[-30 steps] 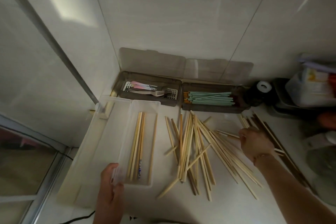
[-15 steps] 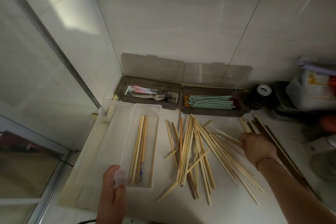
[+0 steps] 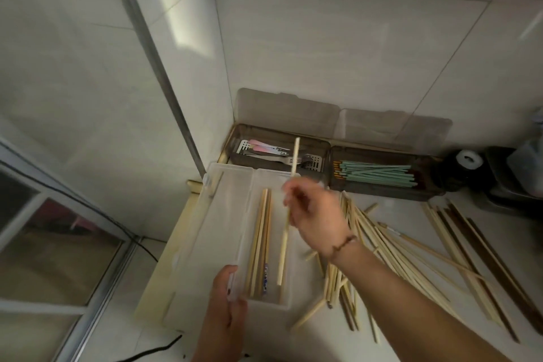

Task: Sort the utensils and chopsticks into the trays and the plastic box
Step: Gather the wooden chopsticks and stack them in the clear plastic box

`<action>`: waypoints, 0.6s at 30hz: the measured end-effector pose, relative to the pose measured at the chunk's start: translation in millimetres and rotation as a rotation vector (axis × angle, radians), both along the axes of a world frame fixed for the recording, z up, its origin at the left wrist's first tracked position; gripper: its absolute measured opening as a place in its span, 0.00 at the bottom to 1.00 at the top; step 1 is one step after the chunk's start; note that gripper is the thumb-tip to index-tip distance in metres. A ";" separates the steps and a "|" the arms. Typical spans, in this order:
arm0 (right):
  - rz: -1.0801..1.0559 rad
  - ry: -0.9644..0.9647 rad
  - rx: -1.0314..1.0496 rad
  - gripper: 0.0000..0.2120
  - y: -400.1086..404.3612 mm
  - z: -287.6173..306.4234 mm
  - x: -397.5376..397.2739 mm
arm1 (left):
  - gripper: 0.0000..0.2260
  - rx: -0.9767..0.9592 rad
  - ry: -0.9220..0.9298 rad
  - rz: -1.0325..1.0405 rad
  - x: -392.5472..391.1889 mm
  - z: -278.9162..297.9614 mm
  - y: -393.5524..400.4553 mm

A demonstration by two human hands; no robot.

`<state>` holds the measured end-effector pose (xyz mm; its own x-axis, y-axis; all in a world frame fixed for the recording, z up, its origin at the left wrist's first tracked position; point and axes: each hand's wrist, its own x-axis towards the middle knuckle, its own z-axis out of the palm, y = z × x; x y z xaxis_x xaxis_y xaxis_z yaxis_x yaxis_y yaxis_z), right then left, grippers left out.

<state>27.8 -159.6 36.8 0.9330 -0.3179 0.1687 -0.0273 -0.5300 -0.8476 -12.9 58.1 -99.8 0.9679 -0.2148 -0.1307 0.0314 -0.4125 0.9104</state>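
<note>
A clear plastic box [image 3: 293, 282] lies on the counter with a few pale wooden chopsticks [image 3: 260, 244] inside. My left hand [image 3: 227, 300] grips its near left corner. My right hand [image 3: 316, 216] hovers over the box and pinches one long pale chopstick [image 3: 294, 160], which points from the far trays down into the box. A loose heap of wooden chopsticks [image 3: 390, 247] is spread on the counter right of the box. Behind, the left brown tray [image 3: 232, 145] holds forks and utensils [image 3: 293, 159], and the right brown tray [image 3: 332, 185] holds mint-green chopsticks [image 3: 379, 174].
The box's open lid [image 3: 223, 214] lies flat to its left. Dark brown chopsticks [image 3: 482, 247] lie at the far right. A black roll [image 3: 467, 161] and containers stand in the back right corner. Tiled walls close the back and left; a black cable [image 3: 152, 350] runs below.
My right hand lifted a chopstick out of the heap on the right and swung left over the plastic box. My left hand stayed on the box corner. The camera tilted and moved closer.
</note>
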 end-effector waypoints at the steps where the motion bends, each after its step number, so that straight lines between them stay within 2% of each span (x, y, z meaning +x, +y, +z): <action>1: 0.015 0.075 -0.094 0.09 9.1 -8.2 7.8 | 0.20 -0.015 -0.002 -0.007 0.7 1.6 0.3; 7: 0.175 0.527 -0.424 0.11 38.8 -48.3 36.3 | 0.21 -0.035 0.009 -0.105 3.5 9.9 4.4; 12: 0.242 0.809 -0.594 0.12 46.7 -56.3 50.6 | 0.21 -0.057 0.019 -0.170 3.5 18.9 5.8; 16: 0.265 0.908 -0.614 0.19 46.3 -57.2 54.9 | 0.21 -0.046 0.032 -0.199 3.4 21.0 6.3; 18: 0.324 0.894 -0.635 0.18 47.2 -56.9 53.7 | 0.21 -0.044 0.037 -0.199 3.2 21.6 5.6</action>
